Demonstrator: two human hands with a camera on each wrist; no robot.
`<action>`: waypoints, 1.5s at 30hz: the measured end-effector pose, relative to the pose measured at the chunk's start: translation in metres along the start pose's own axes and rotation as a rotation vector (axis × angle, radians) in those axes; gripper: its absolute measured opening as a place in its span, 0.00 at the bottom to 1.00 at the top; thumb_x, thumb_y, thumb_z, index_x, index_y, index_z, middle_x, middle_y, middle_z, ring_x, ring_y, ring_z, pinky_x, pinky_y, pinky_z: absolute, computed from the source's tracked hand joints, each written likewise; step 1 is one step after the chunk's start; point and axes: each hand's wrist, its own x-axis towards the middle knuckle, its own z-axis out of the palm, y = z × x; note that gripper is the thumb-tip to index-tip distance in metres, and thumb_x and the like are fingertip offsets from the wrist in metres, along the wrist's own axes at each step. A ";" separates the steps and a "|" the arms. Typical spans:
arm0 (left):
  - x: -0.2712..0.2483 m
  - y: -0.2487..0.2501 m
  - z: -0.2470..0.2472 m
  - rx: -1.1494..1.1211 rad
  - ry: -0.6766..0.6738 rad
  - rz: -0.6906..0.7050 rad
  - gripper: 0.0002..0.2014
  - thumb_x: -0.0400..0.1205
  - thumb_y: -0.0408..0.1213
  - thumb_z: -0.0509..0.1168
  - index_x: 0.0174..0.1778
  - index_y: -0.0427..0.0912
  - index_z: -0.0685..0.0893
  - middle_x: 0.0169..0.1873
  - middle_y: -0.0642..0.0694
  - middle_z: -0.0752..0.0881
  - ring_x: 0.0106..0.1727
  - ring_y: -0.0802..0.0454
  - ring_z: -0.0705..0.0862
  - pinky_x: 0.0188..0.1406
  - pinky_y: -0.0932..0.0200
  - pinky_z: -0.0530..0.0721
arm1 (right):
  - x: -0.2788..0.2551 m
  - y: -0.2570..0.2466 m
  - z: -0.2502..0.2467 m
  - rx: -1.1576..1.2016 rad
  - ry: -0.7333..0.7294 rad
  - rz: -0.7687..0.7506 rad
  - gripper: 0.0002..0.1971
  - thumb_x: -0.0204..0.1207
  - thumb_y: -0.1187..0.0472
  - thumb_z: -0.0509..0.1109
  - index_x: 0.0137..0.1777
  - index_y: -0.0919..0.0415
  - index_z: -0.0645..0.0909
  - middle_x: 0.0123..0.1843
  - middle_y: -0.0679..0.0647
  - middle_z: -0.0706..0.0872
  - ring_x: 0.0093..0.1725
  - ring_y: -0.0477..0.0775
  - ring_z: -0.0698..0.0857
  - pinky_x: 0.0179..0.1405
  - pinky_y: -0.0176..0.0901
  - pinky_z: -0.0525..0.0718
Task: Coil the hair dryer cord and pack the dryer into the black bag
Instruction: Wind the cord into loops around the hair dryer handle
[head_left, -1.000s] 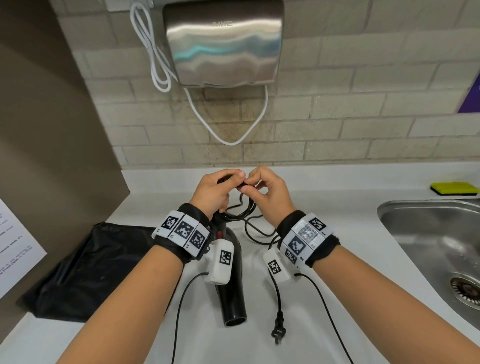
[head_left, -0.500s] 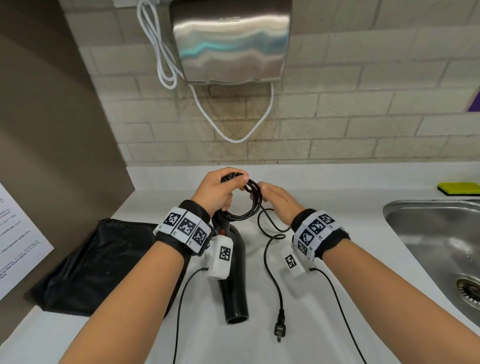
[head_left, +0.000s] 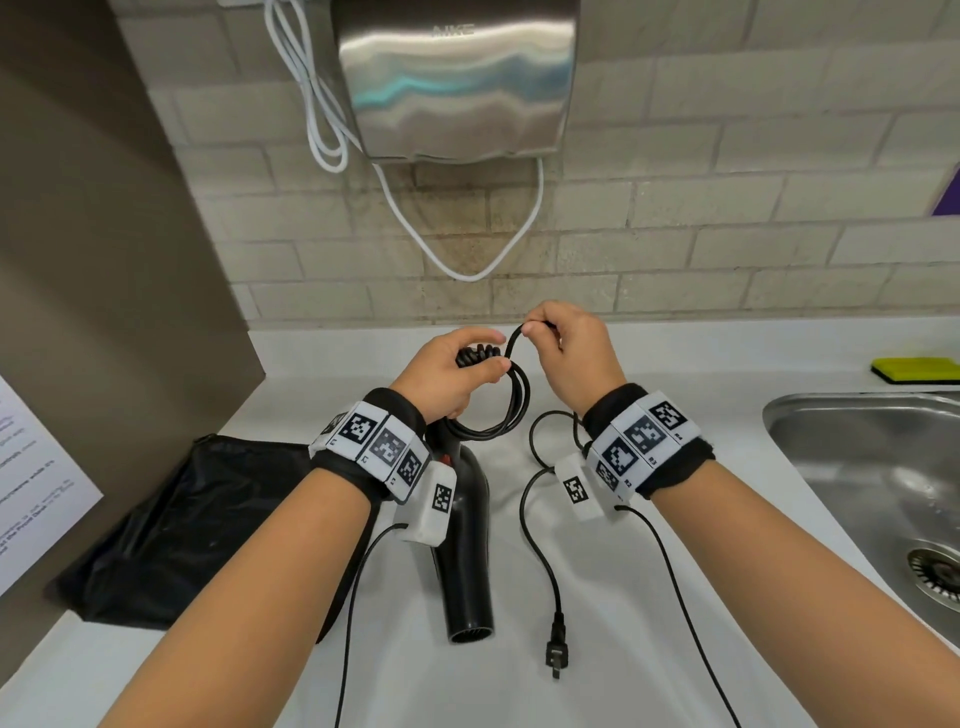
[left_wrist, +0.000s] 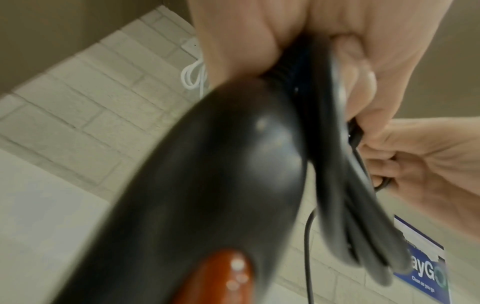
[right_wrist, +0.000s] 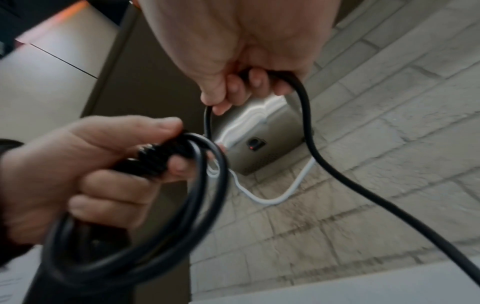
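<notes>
Left hand (head_left: 451, 374) fingers grip hair dryer (head_left: 466, 545) handle plus coiled cord (head_left: 511, 400) loops mid-frame, right hand (head_left: 574, 358) fingers pinch next cord length, black bag (head_left: 171, 525) lower left on counter (head_left: 649, 597).

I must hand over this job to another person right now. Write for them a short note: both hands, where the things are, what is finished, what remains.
Left hand: holds the finished loops of the black hair dryer cord at the handle end of the black hair dryer.
Right hand: pinches the next stretch of cord, raised beside the loops.
The dryer's nozzle end rests on the white counter. The black plug and loose cord lie on the counter. The black bag lies flat at the left.
Done: several loops.
Left: coil the remaining cord, put the dryer in the bag.
</notes>
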 end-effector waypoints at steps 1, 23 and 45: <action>0.001 0.000 0.001 0.006 -0.001 0.006 0.12 0.81 0.34 0.65 0.58 0.49 0.79 0.31 0.46 0.83 0.12 0.56 0.64 0.13 0.67 0.66 | -0.001 -0.003 -0.001 0.010 0.013 -0.022 0.08 0.77 0.67 0.64 0.42 0.70 0.83 0.38 0.60 0.83 0.41 0.52 0.76 0.42 0.42 0.71; 0.001 -0.003 0.004 -0.134 0.188 -0.022 0.07 0.81 0.32 0.65 0.53 0.43 0.85 0.32 0.46 0.84 0.10 0.57 0.63 0.11 0.68 0.65 | -0.060 0.048 0.002 -0.126 -0.125 0.189 0.04 0.76 0.61 0.67 0.43 0.62 0.76 0.31 0.49 0.74 0.33 0.51 0.73 0.39 0.39 0.70; 0.001 -0.003 0.009 -0.107 0.167 -0.042 0.08 0.80 0.33 0.67 0.54 0.42 0.84 0.34 0.43 0.85 0.10 0.58 0.63 0.11 0.69 0.64 | -0.086 0.076 0.021 -0.251 -0.551 0.670 0.31 0.76 0.52 0.68 0.73 0.67 0.62 0.70 0.63 0.75 0.68 0.61 0.76 0.65 0.46 0.73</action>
